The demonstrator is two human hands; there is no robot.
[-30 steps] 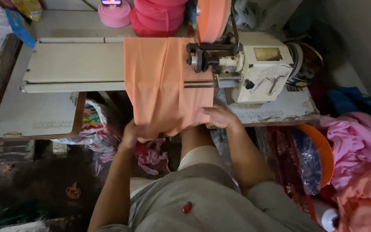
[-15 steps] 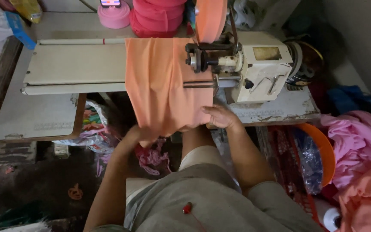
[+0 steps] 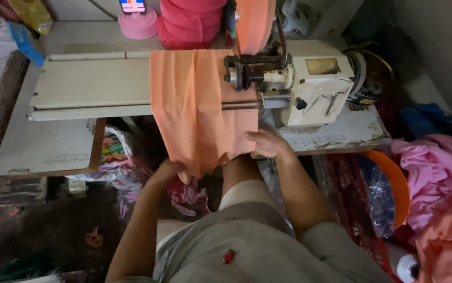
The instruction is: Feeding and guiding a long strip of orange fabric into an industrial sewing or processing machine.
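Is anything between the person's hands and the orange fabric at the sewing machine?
Nothing visible. The left hand grips the orange fabric at its hanging lower edge, and the right hand presses its right edge, below the sewing machine.

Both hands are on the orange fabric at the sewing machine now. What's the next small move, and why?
Probably feed the orange fabric a little further toward the sewing machine. The left hand grips its hanging lower edge and the right hand holds the edge by the machine head, so the cloth looks flat and lined up.
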